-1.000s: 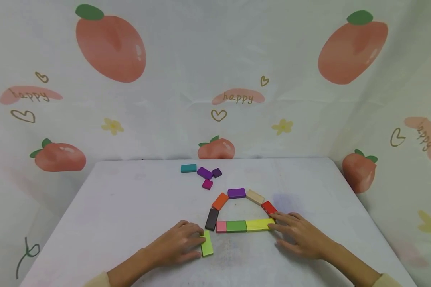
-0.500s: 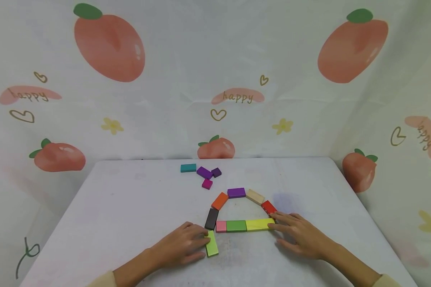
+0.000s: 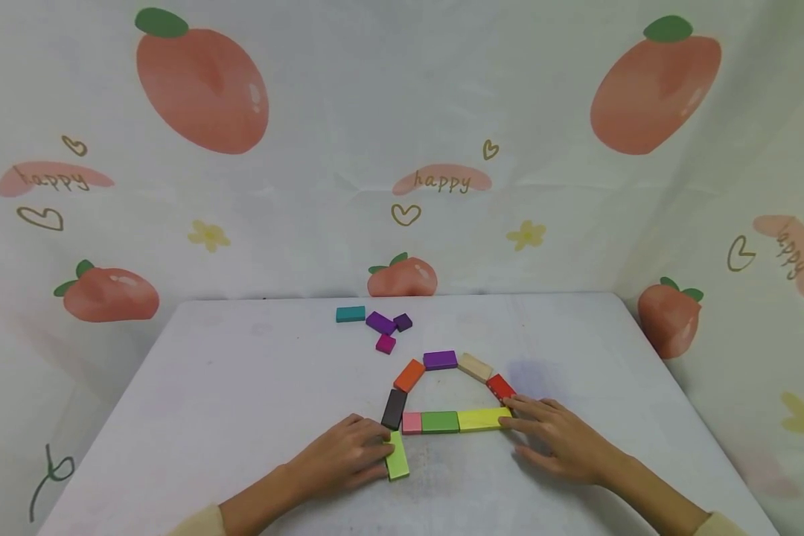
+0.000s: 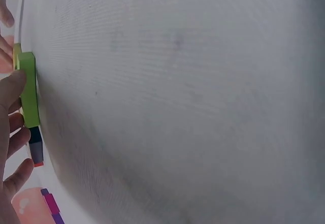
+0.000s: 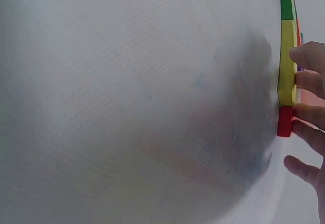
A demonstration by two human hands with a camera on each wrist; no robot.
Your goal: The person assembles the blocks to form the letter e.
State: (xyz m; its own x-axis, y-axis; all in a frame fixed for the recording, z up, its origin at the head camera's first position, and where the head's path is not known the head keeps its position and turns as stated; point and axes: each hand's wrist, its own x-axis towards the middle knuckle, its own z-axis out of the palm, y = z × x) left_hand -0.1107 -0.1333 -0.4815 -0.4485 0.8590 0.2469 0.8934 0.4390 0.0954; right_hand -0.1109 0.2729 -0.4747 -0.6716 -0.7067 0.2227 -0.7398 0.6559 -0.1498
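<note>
My left hand [image 3: 348, 452] has its fingertips on the left side and top of a lime green block [image 3: 399, 461], which lies lengthwise just below a dark grey block [image 3: 394, 409]. In the left wrist view the thumb touches the lime block's near end. My right hand [image 3: 559, 441] is spread at the right, its fingertips touching the right end of a yellow block [image 3: 477, 420] and the lower end of a red block [image 3: 499, 385]. Green [image 3: 440, 422] and pink [image 3: 412, 423] blocks continue the row leftward. Orange [image 3: 410, 376], purple [image 3: 440, 360] and beige [image 3: 475, 367] blocks arch above.
Farther back on the white table [image 3: 241, 372] lie a teal block [image 3: 351, 314], another purple block [image 3: 380, 323], a small dark purple block [image 3: 403, 322] and a small magenta block [image 3: 385, 344]. A fruit-printed cloth [image 3: 321, 134] hangs behind the table.
My left hand has slid the lime green block a little to the right, bringing its top end under the dark grey block. My right hand has stayed in place.
</note>
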